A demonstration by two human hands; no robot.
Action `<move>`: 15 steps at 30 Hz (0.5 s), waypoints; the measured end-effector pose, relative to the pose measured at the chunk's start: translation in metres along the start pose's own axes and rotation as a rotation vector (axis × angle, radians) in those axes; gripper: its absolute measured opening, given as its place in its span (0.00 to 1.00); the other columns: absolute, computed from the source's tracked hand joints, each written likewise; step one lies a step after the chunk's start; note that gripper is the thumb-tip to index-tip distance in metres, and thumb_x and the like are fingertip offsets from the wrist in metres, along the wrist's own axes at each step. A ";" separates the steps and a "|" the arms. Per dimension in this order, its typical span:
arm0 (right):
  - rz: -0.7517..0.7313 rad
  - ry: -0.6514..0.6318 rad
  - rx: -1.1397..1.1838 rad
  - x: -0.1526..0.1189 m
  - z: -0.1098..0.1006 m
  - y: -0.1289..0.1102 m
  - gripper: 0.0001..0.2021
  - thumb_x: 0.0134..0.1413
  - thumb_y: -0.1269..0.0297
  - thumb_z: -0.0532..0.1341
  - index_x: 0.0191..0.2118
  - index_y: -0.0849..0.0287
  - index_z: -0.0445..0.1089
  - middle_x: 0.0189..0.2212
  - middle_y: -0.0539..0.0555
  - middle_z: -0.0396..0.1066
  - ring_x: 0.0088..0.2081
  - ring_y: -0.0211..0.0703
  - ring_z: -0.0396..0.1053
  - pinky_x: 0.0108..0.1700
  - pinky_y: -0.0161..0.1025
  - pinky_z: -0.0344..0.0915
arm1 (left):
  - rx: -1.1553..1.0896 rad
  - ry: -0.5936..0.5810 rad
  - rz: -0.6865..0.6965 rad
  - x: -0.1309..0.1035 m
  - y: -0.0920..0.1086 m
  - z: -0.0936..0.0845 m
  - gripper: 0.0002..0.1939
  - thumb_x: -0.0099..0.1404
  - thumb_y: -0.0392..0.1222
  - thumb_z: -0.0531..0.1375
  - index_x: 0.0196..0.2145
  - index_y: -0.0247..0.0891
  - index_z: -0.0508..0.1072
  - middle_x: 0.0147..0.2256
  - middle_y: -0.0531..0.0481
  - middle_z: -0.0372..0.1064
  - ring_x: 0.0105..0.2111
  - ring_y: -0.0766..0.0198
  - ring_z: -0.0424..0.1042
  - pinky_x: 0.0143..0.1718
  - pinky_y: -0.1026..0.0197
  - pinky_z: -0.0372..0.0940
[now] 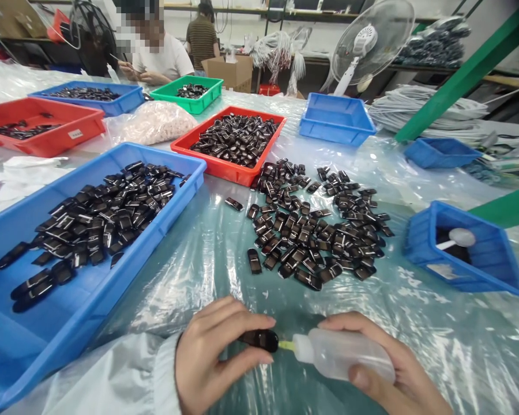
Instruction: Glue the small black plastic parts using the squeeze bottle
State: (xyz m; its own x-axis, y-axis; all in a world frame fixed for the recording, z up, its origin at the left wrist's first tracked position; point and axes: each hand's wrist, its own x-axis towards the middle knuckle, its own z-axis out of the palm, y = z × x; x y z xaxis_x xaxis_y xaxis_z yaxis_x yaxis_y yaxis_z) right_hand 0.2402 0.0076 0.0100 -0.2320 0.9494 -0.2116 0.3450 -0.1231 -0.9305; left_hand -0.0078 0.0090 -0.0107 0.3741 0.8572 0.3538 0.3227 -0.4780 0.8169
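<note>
Between the thumb and fingers of my left hand (218, 351) is a small glossy black plastic casing (266, 340), its rounded end pointing right. My right hand (389, 351) is wrapped round a translucent squeeze bottle (346, 351) lying nearly level. The yellowish nozzle (286, 345) of the bottle meets the right end of the casing; whether it goes inside I cannot tell. Beyond both hands, a loose pile of similar black pieces (303, 236) lies on the plastic-covered table.
A long blue tray (155, 230) of black pieces stands at left, a red tray (225, 173) of them farther back. At right are a blue bin (480, 276) with a white scoop (462, 237) and a green post (462, 78). A person in white (164, 63) sits across the table.
</note>
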 end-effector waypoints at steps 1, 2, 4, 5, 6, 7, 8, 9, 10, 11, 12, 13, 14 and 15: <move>-0.016 -0.014 -0.020 0.000 -0.001 0.001 0.14 0.49 0.46 0.63 0.39 0.45 0.74 0.31 0.49 0.75 0.28 0.44 0.73 0.26 0.33 0.70 | 0.014 -0.015 -0.018 0.000 0.000 0.000 0.13 0.69 0.45 0.55 0.48 0.40 0.69 0.31 0.48 0.71 0.30 0.61 0.68 0.30 0.61 0.63; -0.033 -0.023 -0.037 -0.001 -0.001 0.003 0.12 0.49 0.48 0.63 0.40 0.44 0.73 0.31 0.48 0.76 0.29 0.43 0.74 0.26 0.32 0.70 | 0.030 -0.033 -0.035 -0.001 0.000 0.000 0.13 0.70 0.44 0.52 0.49 0.40 0.68 0.32 0.47 0.70 0.30 0.60 0.68 0.30 0.60 0.63; -0.059 -0.031 -0.066 -0.001 -0.002 0.005 0.11 0.50 0.52 0.63 0.41 0.42 0.72 0.32 0.46 0.75 0.28 0.41 0.73 0.27 0.30 0.69 | 0.066 -0.079 -0.053 -0.002 0.001 0.000 0.14 0.72 0.42 0.48 0.51 0.39 0.66 0.33 0.46 0.68 0.32 0.59 0.67 0.32 0.59 0.64; -0.062 -0.035 -0.078 -0.001 -0.002 0.006 0.11 0.51 0.54 0.63 0.42 0.42 0.71 0.32 0.46 0.75 0.29 0.41 0.73 0.27 0.30 0.69 | 0.080 -0.097 -0.053 -0.002 0.002 0.000 0.14 0.72 0.41 0.47 0.52 0.39 0.65 0.35 0.45 0.67 0.34 0.58 0.67 0.33 0.58 0.64; -0.060 -0.031 -0.085 -0.001 -0.002 0.007 0.11 0.52 0.54 0.63 0.42 0.42 0.71 0.32 0.46 0.75 0.29 0.41 0.73 0.27 0.30 0.69 | 0.091 -0.109 -0.051 -0.003 0.003 0.000 0.14 0.72 0.41 0.47 0.52 0.40 0.64 0.37 0.45 0.66 0.36 0.58 0.66 0.35 0.58 0.65; -0.058 -0.024 -0.086 -0.001 -0.002 0.007 0.11 0.52 0.54 0.63 0.43 0.43 0.70 0.32 0.46 0.75 0.29 0.41 0.73 0.27 0.30 0.69 | 0.096 -0.117 -0.053 -0.004 0.003 0.000 0.14 0.71 0.40 0.48 0.53 0.40 0.64 0.38 0.45 0.65 0.37 0.58 0.66 0.37 0.58 0.65; -0.056 -0.024 -0.084 -0.001 -0.002 0.007 0.11 0.52 0.54 0.62 0.43 0.43 0.70 0.33 0.47 0.75 0.30 0.41 0.73 0.27 0.30 0.69 | 0.096 -0.123 -0.060 -0.004 0.004 0.000 0.15 0.71 0.41 0.49 0.53 0.40 0.63 0.39 0.45 0.65 0.38 0.58 0.66 0.38 0.58 0.65; -0.054 -0.026 -0.081 -0.001 -0.002 0.007 0.11 0.53 0.54 0.62 0.43 0.42 0.70 0.33 0.47 0.75 0.30 0.42 0.74 0.27 0.30 0.69 | 0.091 -0.128 -0.069 -0.005 0.005 0.000 0.15 0.71 0.41 0.49 0.54 0.41 0.63 0.40 0.45 0.64 0.39 0.59 0.66 0.39 0.59 0.65; -0.053 -0.032 -0.079 -0.001 -0.002 0.007 0.11 0.53 0.53 0.62 0.43 0.42 0.70 0.33 0.47 0.75 0.31 0.42 0.74 0.28 0.30 0.69 | 0.085 -0.133 -0.076 -0.005 0.006 0.000 0.16 0.71 0.41 0.49 0.55 0.41 0.62 0.41 0.45 0.63 0.40 0.59 0.66 0.40 0.59 0.65; -0.055 -0.041 -0.076 -0.001 -0.002 0.007 0.11 0.53 0.53 0.62 0.43 0.42 0.70 0.33 0.47 0.76 0.31 0.42 0.74 0.28 0.30 0.69 | 0.079 -0.139 -0.080 -0.006 0.006 0.000 0.17 0.71 0.41 0.49 0.56 0.41 0.61 0.42 0.45 0.63 0.41 0.59 0.65 0.41 0.59 0.65; -0.054 -0.043 -0.072 -0.001 -0.002 0.006 0.11 0.53 0.52 0.62 0.43 0.41 0.70 0.33 0.46 0.76 0.30 0.42 0.74 0.28 0.30 0.69 | 0.075 -0.146 -0.082 -0.006 0.006 -0.001 0.17 0.71 0.40 0.48 0.57 0.41 0.60 0.42 0.45 0.62 0.41 0.59 0.65 0.41 0.59 0.65; -0.049 -0.031 -0.063 -0.002 -0.001 0.005 0.11 0.52 0.50 0.62 0.42 0.41 0.70 0.33 0.46 0.76 0.30 0.42 0.73 0.27 0.30 0.69 | 0.075 -0.151 -0.082 -0.006 0.006 -0.001 0.18 0.71 0.40 0.48 0.57 0.41 0.59 0.43 0.45 0.62 0.42 0.59 0.65 0.42 0.59 0.64; -0.042 -0.007 -0.046 -0.002 0.000 0.004 0.12 0.51 0.48 0.62 0.42 0.41 0.71 0.32 0.46 0.75 0.29 0.41 0.73 0.27 0.30 0.69 | 0.078 -0.155 -0.078 -0.006 0.006 -0.001 0.18 0.71 0.39 0.48 0.58 0.41 0.59 0.43 0.44 0.61 0.42 0.59 0.64 0.42 0.59 0.64; -0.033 0.021 -0.024 -0.003 0.002 0.003 0.13 0.50 0.46 0.62 0.40 0.41 0.72 0.31 0.46 0.75 0.28 0.41 0.72 0.27 0.30 0.68 | 0.082 -0.160 -0.072 -0.006 0.006 -0.002 0.18 0.71 0.39 0.48 0.58 0.41 0.59 0.43 0.44 0.61 0.41 0.59 0.64 0.41 0.59 0.65</move>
State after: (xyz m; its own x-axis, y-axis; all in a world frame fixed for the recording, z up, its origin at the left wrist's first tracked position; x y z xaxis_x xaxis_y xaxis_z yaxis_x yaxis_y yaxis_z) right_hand 0.2400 0.0041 0.0073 -0.2242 0.9588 -0.1745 0.3589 -0.0852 -0.9295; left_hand -0.0096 0.0014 -0.0077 0.4791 0.8514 0.2135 0.4211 -0.4364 0.7951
